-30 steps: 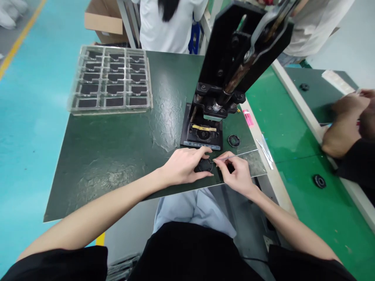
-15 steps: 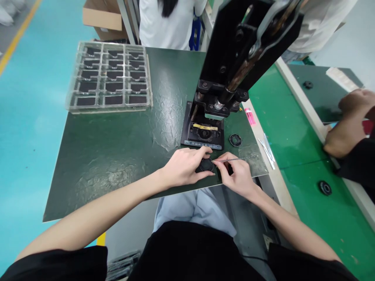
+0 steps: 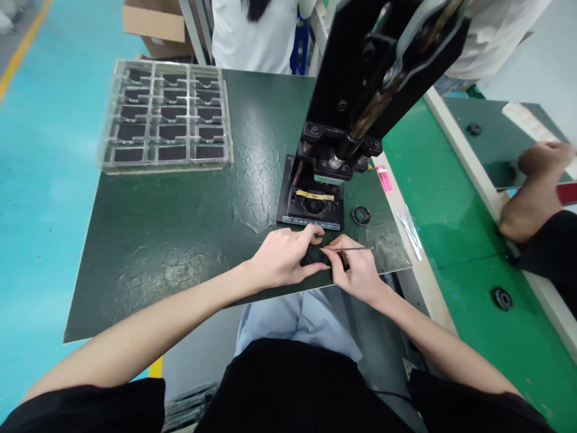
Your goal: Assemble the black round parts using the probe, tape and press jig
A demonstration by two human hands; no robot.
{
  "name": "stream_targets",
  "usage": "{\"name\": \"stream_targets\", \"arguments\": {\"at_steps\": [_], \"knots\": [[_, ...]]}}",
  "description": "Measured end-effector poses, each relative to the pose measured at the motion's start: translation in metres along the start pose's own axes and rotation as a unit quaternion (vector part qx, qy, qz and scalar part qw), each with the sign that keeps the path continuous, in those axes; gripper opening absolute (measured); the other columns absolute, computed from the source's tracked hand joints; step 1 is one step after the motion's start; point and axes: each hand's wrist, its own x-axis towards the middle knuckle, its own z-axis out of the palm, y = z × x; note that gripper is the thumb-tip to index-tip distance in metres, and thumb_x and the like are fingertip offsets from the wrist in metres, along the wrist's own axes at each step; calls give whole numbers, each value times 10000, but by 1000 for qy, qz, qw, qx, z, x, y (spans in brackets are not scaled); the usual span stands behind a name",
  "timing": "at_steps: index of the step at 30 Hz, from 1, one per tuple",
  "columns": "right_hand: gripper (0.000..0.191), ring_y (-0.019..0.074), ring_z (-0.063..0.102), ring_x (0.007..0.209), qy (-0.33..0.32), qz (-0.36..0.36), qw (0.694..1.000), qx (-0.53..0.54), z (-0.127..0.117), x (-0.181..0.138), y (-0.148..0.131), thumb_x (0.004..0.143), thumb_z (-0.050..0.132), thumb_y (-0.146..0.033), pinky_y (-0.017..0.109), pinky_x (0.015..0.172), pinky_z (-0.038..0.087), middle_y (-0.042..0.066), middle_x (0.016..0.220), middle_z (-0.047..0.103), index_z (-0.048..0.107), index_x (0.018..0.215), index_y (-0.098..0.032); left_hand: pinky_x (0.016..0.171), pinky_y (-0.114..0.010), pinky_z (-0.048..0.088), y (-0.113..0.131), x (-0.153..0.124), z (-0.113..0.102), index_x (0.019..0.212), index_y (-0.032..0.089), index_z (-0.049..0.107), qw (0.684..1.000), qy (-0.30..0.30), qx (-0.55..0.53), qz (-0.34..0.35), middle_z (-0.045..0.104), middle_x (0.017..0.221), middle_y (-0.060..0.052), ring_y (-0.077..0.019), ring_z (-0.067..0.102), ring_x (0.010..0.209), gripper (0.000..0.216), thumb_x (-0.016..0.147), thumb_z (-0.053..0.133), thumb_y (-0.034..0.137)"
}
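Note:
Near the front edge of the dark green table, my left hand (image 3: pixel 288 257) grips a round black part (image 3: pixel 314 255) between thumb and fingers. My right hand (image 3: pixel 354 264) pinches a thin strip (image 3: pixel 354 248) that points right, its left end at the black part's right side. Fine detail on the part is hidden by my fingers. Just beyond my hands stands a black hand press (image 3: pixel 311 207) with a yellow strip (image 3: pixel 315 195) across its base. To the right of that base lies another round black part (image 3: pixel 361 215).
A clear plastic tray (image 3: pixel 166 169) with dark pieces in its compartments is at the back left. Several thin white strips (image 3: pixel 409 231) and a pink item (image 3: pixel 384 178) lie along the right ledge. Beyond it, a green surface holds a black ring (image 3: pixel 502 298); a co-worker's arm (image 3: pixel 532 198) is there.
My right hand has moved slightly left, closer to the black part, and the thin strip has moved left with it. My left hand stays around the part. The co-worker's hand has shifted.

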Motion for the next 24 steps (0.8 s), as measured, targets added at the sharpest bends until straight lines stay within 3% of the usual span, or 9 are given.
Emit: {"name": "stream_targets", "arguments": {"at_steps": [4, 7, 9, 12, 15, 17, 20, 22, 24], "knots": [[158, 154, 650, 637, 21, 29, 998, 58, 1, 2, -2, 1000, 572, -195, 268, 545, 505, 41, 753, 678, 639, 857, -197, 768, -378, 588, 2, 0, 0, 1276, 200, 466, 1000, -4, 6, -11, 785, 1151, -72, -314, 782, 1008, 554, 893, 755, 478], [146, 142, 655, 608, 116, 73, 986, 98, -16, 6, -5, 1010, 579, -191, 259, 509, 511, 33, 779, 705, 691, 916, -200, 755, -376, 583, 1, 0, 2, 1261, 197, 472, 1000, 7, 13, -9, 787, 1139, -74, -318, 782, 997, 565, 905, 729, 553], [185, 159, 685, 641, 162, 66, 983, 46, -34, 7, -4, 1020, 558, -170, 293, 566, 557, 33, 806, 734, 733, 1043, -226, 746, -365, 578, -1, 0, 4, 1252, 195, 479, 1000, 18, 22, 3, 785, 1142, -73, -313, 781, 992, 560, 910, 720, 568], [339, 216, 752, 801, 136, -25, 985, -102, -60, 7, 3, 990, 564, -104, 380, 733, 616, 50, 924, 797, 730, 1231, -274, 734, -345, 573, -4, -1, 4, 1247, 190, 499, 998, 38, 29, 30, 771, 1159, -81, -291, 778, 961, 575, 906, 711, 603], [500, 258, 770, 977, 112, -88, 970, -199, -68, 7, 7, 956, 529, -23, 432, 847, 635, 86, 1122, 803, 661, 1382, -249, 705, -310, 566, -1, -2, 1, 1254, 190, 523, 995, 76, -16, 58, 737, 1193, -93, -201, 745, 813, 570, 918, 680, 623], [557, 257, 764, 1046, 111, -103, 963, -223, -64, 7, 3, 959, 494, -2, 437, 888, 645, 101, 1221, 779, 601, 1458, -224, 681, -278, 554, 5, -4, -1, 1253, 201, 547, 991, 93, -73, 69, 702, 1242, -95, -119, 668, 693, 413, 997, 601, 520], [583, 248, 749, 1130, 115, -131, 958, -228, -53, 8, -8, 961, 489, 3, 413, 934, 653, 137, 1302, 741, 527, 1521, -156, 675, -245, 547, 17, -6, -3, 1282, 204, 566, 982, 62, -154, 90, 658, 1314, -113, -79, 612, 671, 279, 1054, 495, 348], [586, 268, 720, 1210, 109, -146, 957, -224, -47, 8, -14, 956, 491, -1, 411, 960, 651, 184, 1345, 708, 487, 1537, -80, 675, -236, 547, 25, -8, -4, 1270, 195, 585, 976, 24, -188, 105, 699, 1211, -100, -94, 630, 701, 265, 1055, 485, 314], [575, 286, 688, 1269, 95, -146, 960, -218, -43, 7, -18, 966, 480, -29, 417, 962, 655, 212, 1403, 662, 463, 1541, -42, 650, -223, 535, 33, -9, -4, 1174, 193, 621, 974, -2, -205, 100, 732, 973, -46, -107, 638, 682, 209, 1057, 479, 293]]}}
